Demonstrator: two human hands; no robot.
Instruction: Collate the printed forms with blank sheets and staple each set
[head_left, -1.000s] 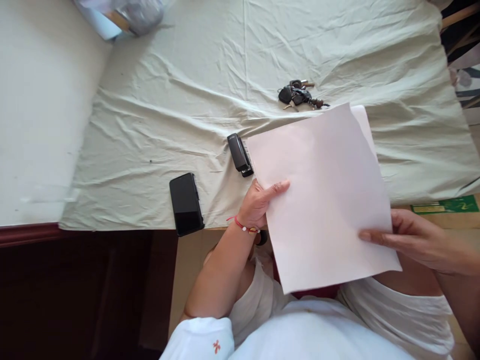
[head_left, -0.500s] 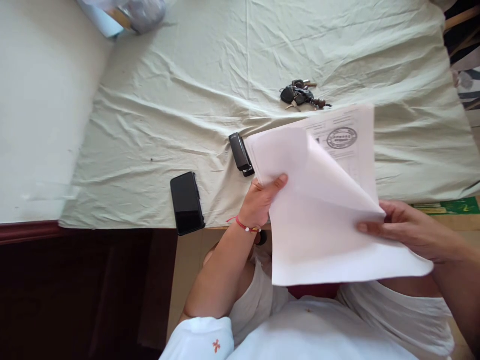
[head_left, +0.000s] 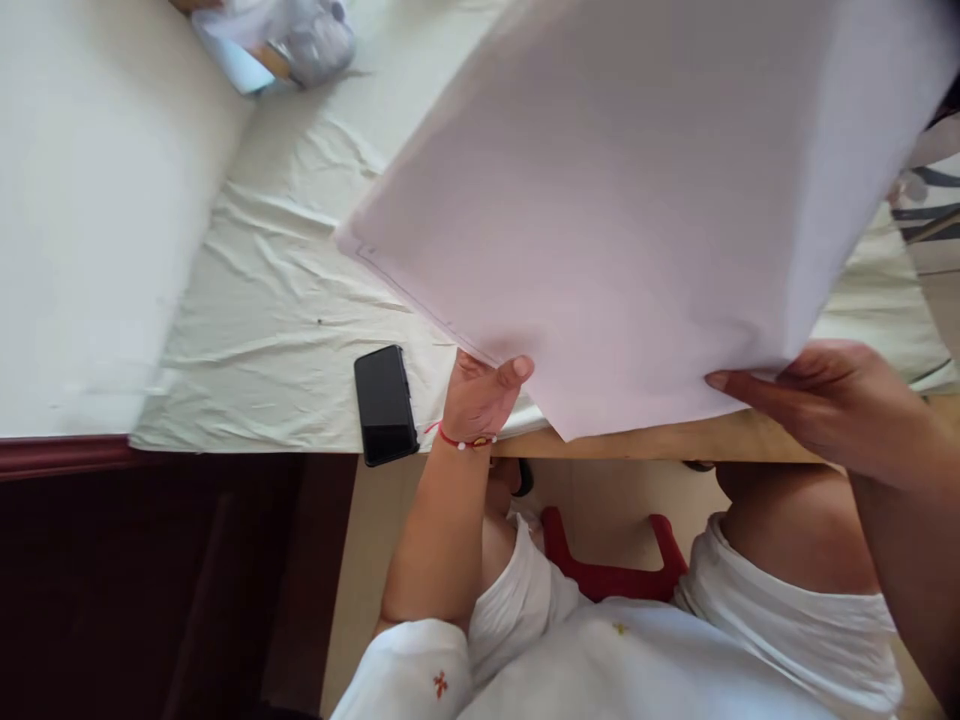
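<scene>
The paper [head_left: 637, 220] is held up over the pale cloth [head_left: 247, 350] and covers much of the far and right part of the scene. The left hand [head_left: 484, 395] is clamped on its near left edge, with the thumb on top. The right hand [head_left: 847, 410] pinches its near right side, also with thumb above. A black phone [head_left: 386, 405] lies left of the left hand, at the near edge of the cloth.
</scene>
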